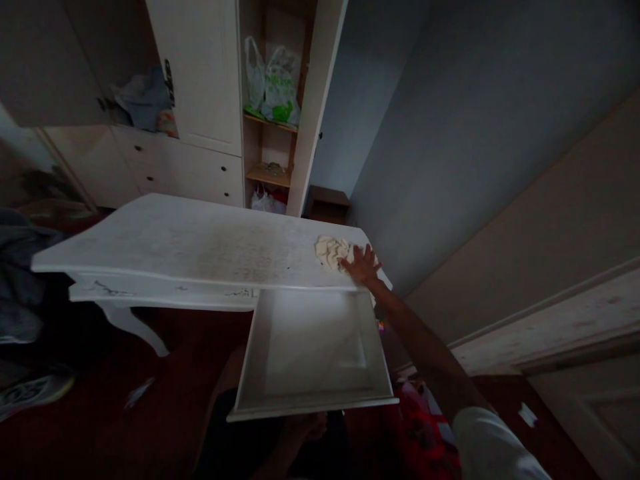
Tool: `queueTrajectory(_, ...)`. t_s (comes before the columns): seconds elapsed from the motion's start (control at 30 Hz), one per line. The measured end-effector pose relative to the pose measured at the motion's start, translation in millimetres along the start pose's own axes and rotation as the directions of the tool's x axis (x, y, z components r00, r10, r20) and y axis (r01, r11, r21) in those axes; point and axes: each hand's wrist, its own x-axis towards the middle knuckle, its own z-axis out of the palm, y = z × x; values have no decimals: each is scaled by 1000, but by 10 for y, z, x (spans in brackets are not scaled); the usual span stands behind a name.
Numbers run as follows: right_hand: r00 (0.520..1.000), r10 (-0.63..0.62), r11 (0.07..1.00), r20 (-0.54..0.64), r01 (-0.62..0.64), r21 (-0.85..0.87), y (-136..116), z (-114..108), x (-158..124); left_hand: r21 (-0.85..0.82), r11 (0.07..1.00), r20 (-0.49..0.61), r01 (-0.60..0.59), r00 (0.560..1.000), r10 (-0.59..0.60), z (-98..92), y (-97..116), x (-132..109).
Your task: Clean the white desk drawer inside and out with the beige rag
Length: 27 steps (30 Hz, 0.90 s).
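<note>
Right hand point(361, 264) is stretched far forward, arm nearly straight, fingers spread flat and pressing on the near edge of a crumpled cream-white cloth rag point(332, 251). The fingers lie apart on top of it, not curled round it.

The rag sits on the far right corner of the white painted wooden table point(165, 243), close to the table's right edge. From the hand it lies up and to the left, with most of its bulk bunched left of the fingertips. It is a lump with no clear long axis, perhaps slightly wider left to right.

The tabletop runs long to the left of the rag, with greyish smudges across its middle and dark scribbles on the front rail.

Left hand point(305, 427) is low and near the body, under the front lip of the pulled-out white drawer point(313, 350). Lighting is dim there, so it cannot be told whether it grips the drawer front or just rests below it. The drawer juts out toward the person from below the table's right half and looks bare inside.

The right hand is on the rag; the left is well apart from it, with the whole drawer between.

Behind the table stands a cream wardrobe point(200, 73) with an open shelf section holding white and green plastic bags point(273, 83). The floor is dark red point(165, 400).
</note>
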Motion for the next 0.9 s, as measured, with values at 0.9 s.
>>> queueTrajectory(0.9,981,20,996,-193,-2,93,-456,234,4,18,1000,-67,-8,998,9,-78,-174,104)
